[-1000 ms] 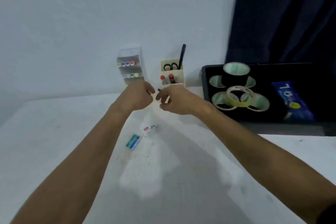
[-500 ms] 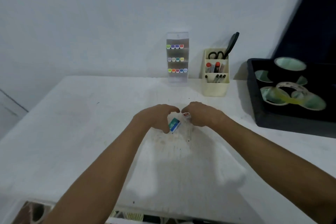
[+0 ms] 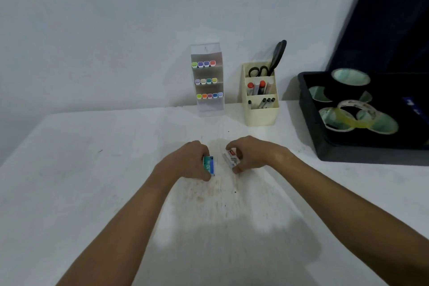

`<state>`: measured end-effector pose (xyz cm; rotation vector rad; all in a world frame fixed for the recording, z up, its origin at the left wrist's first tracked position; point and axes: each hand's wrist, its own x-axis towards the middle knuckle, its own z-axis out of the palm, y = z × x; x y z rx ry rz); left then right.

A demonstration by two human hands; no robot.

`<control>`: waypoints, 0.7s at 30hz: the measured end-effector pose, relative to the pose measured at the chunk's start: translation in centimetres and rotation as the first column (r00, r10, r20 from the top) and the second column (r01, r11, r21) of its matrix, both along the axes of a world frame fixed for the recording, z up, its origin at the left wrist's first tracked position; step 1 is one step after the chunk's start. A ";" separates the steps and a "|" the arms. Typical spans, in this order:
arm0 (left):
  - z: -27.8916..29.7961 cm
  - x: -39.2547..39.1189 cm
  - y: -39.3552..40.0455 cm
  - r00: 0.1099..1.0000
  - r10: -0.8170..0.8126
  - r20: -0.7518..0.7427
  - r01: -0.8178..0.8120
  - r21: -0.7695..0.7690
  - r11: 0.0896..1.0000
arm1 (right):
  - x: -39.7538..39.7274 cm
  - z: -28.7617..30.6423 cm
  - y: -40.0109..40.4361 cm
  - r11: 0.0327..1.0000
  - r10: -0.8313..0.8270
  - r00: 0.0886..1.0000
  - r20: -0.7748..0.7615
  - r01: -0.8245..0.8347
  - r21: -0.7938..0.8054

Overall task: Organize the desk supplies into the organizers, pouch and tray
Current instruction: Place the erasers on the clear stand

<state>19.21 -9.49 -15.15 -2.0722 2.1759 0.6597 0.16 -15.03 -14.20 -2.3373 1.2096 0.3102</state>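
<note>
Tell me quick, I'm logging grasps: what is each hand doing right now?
Left hand: fingers pinch the small green-blue box.
Right hand: fingers pinch the small white box with a red label.

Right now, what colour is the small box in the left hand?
Teal-green and blue with white print, the small box in the left hand; head view.

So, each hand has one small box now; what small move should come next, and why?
Probably lift both boxes off the table: the left hand pinches the green-blue box, the right hand the white box, and both appear low at the tabletop.
</note>
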 end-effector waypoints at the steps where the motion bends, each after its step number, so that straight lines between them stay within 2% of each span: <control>1: 0.0 0.1 -0.1 1.000 0.000 0.001 0.000 -0.001 1.000 | 0.1 -0.1 -0.3 1.000 0.000 1.000 0.011 0.000 0.004; 7: -0.3 0.5 -1.6 0.999 0.043 -0.008 -0.043 -0.035 0.998 | 1.6 -0.9 -2.2 0.998 -0.062 0.996 0.064 0.064 -0.024; 11: -0.9 0.4 -1.5 0.985 0.154 -0.078 -0.159 -0.063 0.985 | 2.3 -1.6 -2.1 0.981 -0.189 0.960 0.207 0.196 -0.012; 16: -3.0 -0.9 2.1 0.901 0.336 -0.273 -0.393 -0.190 0.900 | 1.8 -2.7 1.2 0.934 -0.338 0.859 0.385 0.356 0.027; 18: -3.6 -1.7 2.9 0.883 0.358 -0.305 -0.440 -0.270 0.856 | 2.1 -3.5 2.2 0.903 -0.390 0.798 0.460 0.430 0.018; 21: -4.0 -2.2 2.5 0.869 0.358 -0.340 -0.472 -0.358 0.806 | 3.0 -4.4 2.0 0.862 -0.423 0.767 0.483 0.505 -0.046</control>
